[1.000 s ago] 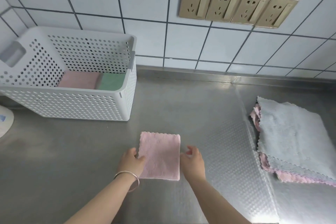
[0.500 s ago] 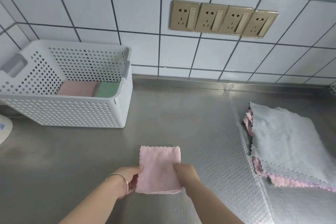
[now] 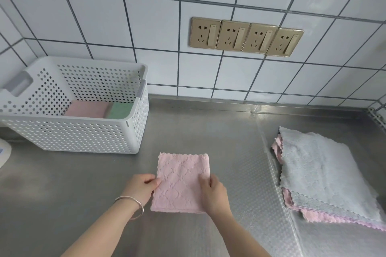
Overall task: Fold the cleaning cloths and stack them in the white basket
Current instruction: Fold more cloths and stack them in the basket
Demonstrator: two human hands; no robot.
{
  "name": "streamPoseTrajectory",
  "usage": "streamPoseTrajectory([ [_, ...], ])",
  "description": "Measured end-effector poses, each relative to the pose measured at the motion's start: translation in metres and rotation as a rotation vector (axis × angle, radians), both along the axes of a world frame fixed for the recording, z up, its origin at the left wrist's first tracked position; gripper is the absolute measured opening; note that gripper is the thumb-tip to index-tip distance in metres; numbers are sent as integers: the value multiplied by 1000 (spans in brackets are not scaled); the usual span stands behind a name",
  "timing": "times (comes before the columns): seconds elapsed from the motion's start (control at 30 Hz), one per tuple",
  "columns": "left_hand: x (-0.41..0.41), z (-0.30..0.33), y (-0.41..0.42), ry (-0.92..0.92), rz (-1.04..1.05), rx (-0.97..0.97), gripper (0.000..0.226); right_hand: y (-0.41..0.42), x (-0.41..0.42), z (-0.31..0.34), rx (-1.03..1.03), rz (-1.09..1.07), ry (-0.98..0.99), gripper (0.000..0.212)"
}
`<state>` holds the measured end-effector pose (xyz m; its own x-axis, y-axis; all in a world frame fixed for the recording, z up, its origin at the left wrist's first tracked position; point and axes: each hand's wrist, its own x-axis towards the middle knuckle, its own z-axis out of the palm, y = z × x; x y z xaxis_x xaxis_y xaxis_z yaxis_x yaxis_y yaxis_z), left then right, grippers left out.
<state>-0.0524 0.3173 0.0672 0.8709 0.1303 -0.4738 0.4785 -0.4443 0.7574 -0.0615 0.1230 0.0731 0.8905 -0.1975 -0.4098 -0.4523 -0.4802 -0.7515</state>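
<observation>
A folded pink cloth (image 3: 180, 181) is held just above the steel counter in front of me. My left hand (image 3: 141, 189) pinches its left edge and my right hand (image 3: 213, 194) grips its right edge, thumb on top. The white perforated basket (image 3: 83, 135) stands at the back left with a folded pink cloth (image 3: 87, 109) and a folded green cloth (image 3: 120, 110) inside. A pile of unfolded cloths (image 3: 321, 171), grey on top with pink underneath, lies at the right.
The steel counter (image 3: 62, 194) runs along a white tiled wall with a row of gold sockets (image 3: 246, 36). A white round object (image 3: 4, 153) shows at the left edge beside the basket.
Both hands have closed on the pink cloth's side edges and raised it a little off the counter. The camera has tilted, so the scene sits lower in view.
</observation>
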Motion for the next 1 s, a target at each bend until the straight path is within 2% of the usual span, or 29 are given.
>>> streamPoseTrajectory([
  [0.13,6,31,-2,-191,-4,155,42,4,8,23,-16,1,-155,35],
  [0.2,6,44,-1,-265,26,183,42,7,14,34,4,-4,-210,35],
  [0.37,6,77,20,-412,103,225,18,31,24,60,61,-13,-294,35],
  [0.5,12,98,51,-503,178,200,18,63,38,77,85,-4,-374,36],
  [0.7,37,133,121,-593,170,365,8,134,66,112,67,68,-498,36],
  [0.87,90,167,194,-709,174,487,13,204,117,138,174,36,-525,36],
  [1.0,142,168,243,-665,138,569,17,248,168,127,97,95,-383,35],
])
